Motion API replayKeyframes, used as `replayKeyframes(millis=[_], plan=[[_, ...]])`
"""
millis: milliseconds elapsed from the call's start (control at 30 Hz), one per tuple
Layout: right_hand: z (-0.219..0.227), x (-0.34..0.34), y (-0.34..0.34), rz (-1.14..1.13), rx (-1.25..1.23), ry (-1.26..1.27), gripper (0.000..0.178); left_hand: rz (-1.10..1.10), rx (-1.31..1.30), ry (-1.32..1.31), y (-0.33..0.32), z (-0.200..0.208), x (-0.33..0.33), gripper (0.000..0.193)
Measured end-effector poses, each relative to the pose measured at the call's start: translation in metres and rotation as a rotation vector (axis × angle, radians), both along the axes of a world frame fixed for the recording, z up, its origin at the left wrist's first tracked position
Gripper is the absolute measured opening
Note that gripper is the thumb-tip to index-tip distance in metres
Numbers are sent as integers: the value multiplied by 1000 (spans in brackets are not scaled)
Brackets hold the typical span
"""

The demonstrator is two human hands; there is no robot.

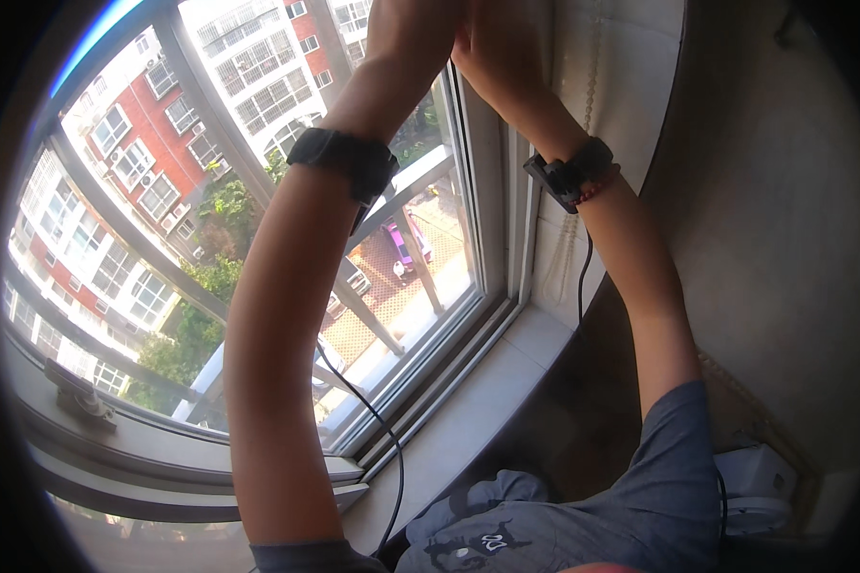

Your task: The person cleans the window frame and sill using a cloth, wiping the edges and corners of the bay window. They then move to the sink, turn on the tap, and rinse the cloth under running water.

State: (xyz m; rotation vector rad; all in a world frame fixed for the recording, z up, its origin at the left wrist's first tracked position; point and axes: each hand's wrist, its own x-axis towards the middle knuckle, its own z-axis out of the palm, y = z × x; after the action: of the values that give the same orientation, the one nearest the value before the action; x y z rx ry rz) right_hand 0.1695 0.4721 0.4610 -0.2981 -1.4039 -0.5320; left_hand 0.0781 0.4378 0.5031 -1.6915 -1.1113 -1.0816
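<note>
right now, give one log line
left hand, right hand: raised, partly out of frame | grip: unseen | beaded cord: right of both

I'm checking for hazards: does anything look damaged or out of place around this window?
Nothing visibly looks spilled or damaged. The one slightly odd thing is the thin black cable hanging slack beside the left arm, in front of the windowsill, where it might snag.

Down at the lower edge, here's the grey T-shirt (631, 497), and on its front a dark, ragged-edged print (457, 552) carrying small white characters (493, 542), slanting across the cloth, too small and skewed to read surely; nothing else legible.
</note>
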Motion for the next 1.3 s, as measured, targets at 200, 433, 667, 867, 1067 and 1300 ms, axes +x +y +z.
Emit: replayKeyframes(millis=[200, 433, 667, 867, 1067, 1300], plan=[[-102, -2, -1, -69, -274, -92, 47, -114, -39, 248, -4, -89, -13, 24], [-62, -28, 16, 46, -262, 58, 38, -71, 74, 418, 2, -29, -20, 22], [-38, -25, 12, 206, -154, 155, 32, -203, 187, 143, 1, -22, 0, 7], [-115, -23, 11, 79, -344, 114, 46, -111, -11, 249, -7, -82, -1, 13], [-51, -28, 19, 158, -267, 93, 40, 102, 21, 401, 4, -15, -6, 13], [3, -25, 26, 84, -39, 147, 34, -79, 140, 86, 3, 16, 3, 17]])
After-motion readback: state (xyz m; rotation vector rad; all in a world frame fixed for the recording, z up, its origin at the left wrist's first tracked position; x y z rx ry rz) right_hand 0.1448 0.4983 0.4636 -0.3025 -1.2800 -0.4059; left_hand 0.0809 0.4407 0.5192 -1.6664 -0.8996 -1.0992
